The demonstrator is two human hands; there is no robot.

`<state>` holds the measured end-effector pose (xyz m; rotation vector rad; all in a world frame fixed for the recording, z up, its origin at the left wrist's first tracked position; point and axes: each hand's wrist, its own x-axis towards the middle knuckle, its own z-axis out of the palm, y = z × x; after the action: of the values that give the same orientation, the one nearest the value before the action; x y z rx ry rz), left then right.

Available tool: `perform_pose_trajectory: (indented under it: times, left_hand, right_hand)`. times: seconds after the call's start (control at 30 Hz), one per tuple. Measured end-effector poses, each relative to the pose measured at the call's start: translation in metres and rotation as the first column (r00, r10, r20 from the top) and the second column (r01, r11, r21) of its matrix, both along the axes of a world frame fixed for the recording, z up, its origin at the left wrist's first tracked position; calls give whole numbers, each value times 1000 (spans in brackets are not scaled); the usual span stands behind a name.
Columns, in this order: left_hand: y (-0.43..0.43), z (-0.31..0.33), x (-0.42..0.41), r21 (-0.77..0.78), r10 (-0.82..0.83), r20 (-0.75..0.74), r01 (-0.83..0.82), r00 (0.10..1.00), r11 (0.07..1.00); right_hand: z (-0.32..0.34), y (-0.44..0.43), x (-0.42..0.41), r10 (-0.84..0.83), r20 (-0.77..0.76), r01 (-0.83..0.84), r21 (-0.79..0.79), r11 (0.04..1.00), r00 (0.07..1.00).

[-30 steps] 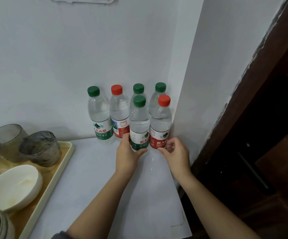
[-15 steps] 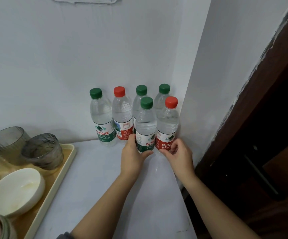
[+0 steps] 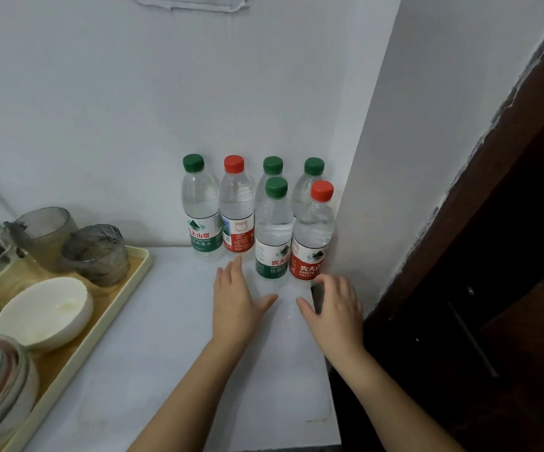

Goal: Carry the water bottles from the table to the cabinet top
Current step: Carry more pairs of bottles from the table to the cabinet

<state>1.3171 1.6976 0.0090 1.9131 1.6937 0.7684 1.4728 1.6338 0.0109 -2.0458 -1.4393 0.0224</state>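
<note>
Head view. Showing six clear plastic water bottles [image 3: 236, 207], green- or red-capped, standing upright in a wall corner on a white flat surface [image 3: 166, 321], just beyond both hands. Holding the left hand [image 3: 235, 298] open, fingers straight, thumb spread, just short of the front green-capped bottle [image 3: 274, 230]. Hovering the right hand [image 3: 332, 305], fingers loosely curled and gripping nothing, at the foot of the front red-capped bottle [image 3: 313, 230]; contact not discernible. Showing, left of the left hand, a cream rectangular tray [image 3: 114, 309] carrying a white ceramic bowl [image 3: 42, 311]. Judging the step as set-down, or possibly pick-up, at the front pair; calling next for either drawing both hands clear or wrapping each around a bottle body.
</note>
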Motion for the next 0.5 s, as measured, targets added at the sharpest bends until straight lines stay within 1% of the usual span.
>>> perform_pose_trajectory:
  times: [0.07, 0.13, 0.2, 0.27, 0.4, 0.5]
  left_hand:
    - [-21, 0, -12, -41, 60, -182, -68, 981, 997]
    - [-45, 0, -25, -61, 117, -261, -137, 958, 989]
    - [-71, 0, -38, -70, 174, -302, -204, 937, 977]
    - [-101, 0, -49, -74, 235, -342, -275, 910, 959]
    - [-159, -4, -73, -75, 389, -370, -444, 844, 893]
    - [-201, -5, -93, -68, 513, -372, -574, 773, 816]
  right_hand:
    - [0, -9, -6, 80, 41, -78, -37, 996, 996]
    - [-1, -15, -14, 177, 82, -169, -98, 981, 981]
    - [1, -20, -27, 296, 76, -272, -235, 933, 952]
    - [2, -26, -43, 421, 45, -382, -343, 858, 906]
    - [3, -41, -81, 645, 13, -583, -412, 700, 764]
    - [2, -51, -110, 766, 37, -665, -469, 581, 642]
